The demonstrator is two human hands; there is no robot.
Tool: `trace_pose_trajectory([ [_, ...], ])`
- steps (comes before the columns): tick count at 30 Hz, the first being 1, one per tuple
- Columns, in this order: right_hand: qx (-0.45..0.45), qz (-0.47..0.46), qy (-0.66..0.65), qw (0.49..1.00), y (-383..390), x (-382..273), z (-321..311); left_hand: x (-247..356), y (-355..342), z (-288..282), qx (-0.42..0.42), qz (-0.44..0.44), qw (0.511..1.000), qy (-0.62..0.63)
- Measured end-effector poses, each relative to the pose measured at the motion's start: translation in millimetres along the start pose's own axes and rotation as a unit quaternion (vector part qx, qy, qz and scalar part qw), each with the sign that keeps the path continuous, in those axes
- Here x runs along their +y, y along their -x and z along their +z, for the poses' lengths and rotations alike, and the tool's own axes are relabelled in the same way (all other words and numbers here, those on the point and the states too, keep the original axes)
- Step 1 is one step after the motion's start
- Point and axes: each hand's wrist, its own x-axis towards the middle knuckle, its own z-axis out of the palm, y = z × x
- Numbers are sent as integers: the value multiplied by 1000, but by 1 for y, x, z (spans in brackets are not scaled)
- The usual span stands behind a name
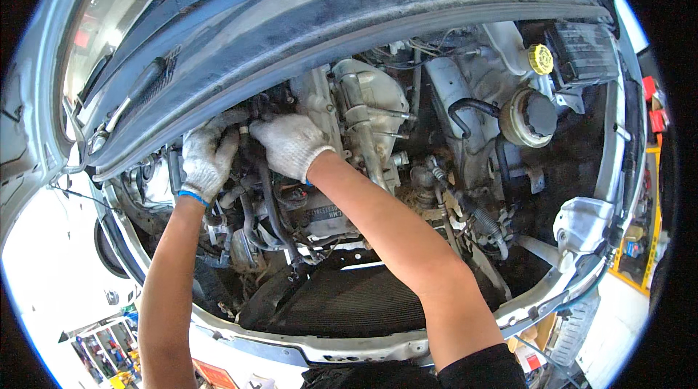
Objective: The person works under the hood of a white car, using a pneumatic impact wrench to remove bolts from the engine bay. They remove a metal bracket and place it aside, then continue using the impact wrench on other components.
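Observation:
My left hand (209,158), in a white knit glove, reaches into the engine bay with fingers curled among dark hoses at the back of the engine; what it grips is hidden. My right hand (291,143), also gloved, is just right of it, its fingers bent in beside a black hose (265,207) with tips out of sight. A metal cover (313,87) and a silver engine part (371,83) lie beyond my right hand. The engine casing (327,223) shows below it.
The windscreen cowl (349,7) spans the back. A yellow-capped reservoir (540,59), a round black-capped reservoir (529,116) and a black box (582,51) sit at the right. The radiator (334,302) lies at the front. Tool racks (102,345) stand outside the car.

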Motion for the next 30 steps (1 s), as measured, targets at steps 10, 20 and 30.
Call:
trace_pose_trajectory([
  [10,-6,32,34,999,2,-4,5,-16,2,8,20,-11,999,-43],
  [20,19,32,39,999,3,-4,4,-18,2,10,44,7,997,-59],
  [30,0,41,44,998,4,-8,4,-36,13,22,106,-74,990,52],
])
